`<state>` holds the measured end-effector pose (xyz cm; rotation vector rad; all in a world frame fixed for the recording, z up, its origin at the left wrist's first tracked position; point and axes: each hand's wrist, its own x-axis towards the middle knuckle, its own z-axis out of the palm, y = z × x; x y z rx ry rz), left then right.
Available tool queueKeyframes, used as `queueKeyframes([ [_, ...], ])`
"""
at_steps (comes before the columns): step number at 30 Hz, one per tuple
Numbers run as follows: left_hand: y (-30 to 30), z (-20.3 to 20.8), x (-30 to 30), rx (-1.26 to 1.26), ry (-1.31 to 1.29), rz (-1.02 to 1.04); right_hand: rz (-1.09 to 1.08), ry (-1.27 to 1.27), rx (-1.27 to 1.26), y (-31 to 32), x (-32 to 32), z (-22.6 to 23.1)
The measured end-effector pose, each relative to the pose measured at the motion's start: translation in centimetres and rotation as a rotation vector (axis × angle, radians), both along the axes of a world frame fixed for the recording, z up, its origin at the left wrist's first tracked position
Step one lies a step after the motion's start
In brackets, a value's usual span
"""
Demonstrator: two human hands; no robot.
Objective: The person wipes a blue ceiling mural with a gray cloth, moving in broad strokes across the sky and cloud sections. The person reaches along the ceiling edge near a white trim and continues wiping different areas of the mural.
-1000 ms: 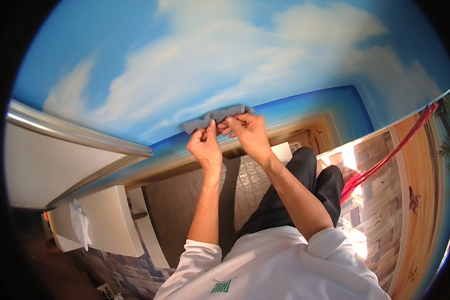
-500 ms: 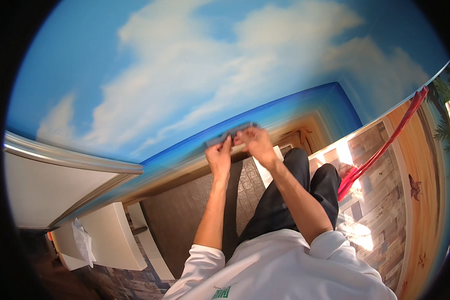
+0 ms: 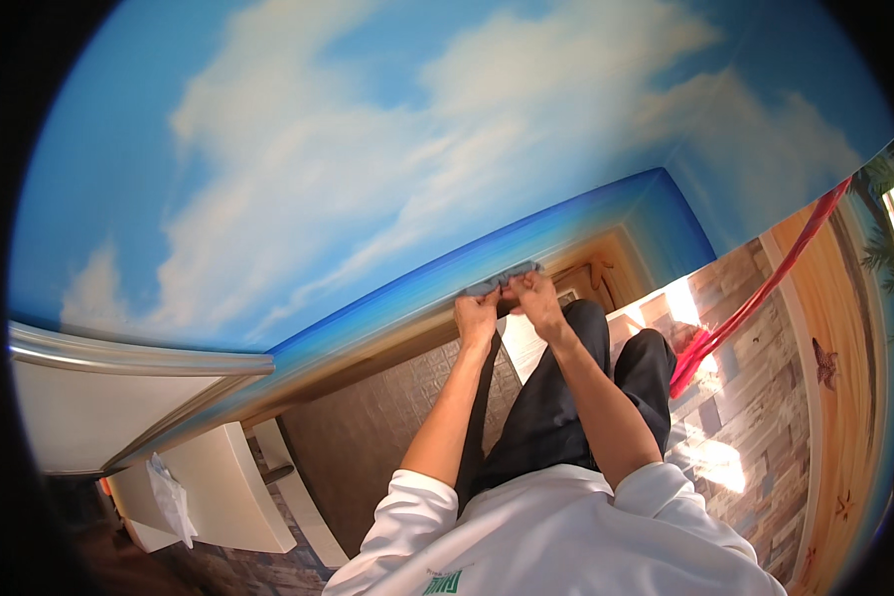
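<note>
Cloud-mural wall [image 3: 368, 149] here. Left hand [image 3: 477, 320] and right hand [image 3: 536, 302] both pinching grey cloth [image 3: 501, 281], afaict; still bunched, not spread flat, neither hand done.

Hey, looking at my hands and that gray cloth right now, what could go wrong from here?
The gray cloth is bunched and pinched between the left hand and right hand, so it might slip if either lets go.
The red strip appears beside the right knee in this view; it could perhaps snag if it's within reach, though I can't judge the gap.
</note>
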<state>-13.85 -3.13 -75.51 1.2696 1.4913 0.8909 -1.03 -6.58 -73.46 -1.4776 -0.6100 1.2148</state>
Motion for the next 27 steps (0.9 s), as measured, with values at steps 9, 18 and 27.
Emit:
queueKeyframes([
  [9,0.1,10.5,1.3,0.273,0.02,-0.091,-0.007,-0.063,0.284,-0.5,1.6,9.6],
  [18,0.2,15.3,5.6,0.38,-0.082,-0.124,-0.211,-0.124,0.435,0.3,4.8,12.2],
  [27,0.4,-3.3,7.3,-0.144,-0.134,-0.19,-0.146,-0.074,0.071,0.3,6.5,-6.3],
])
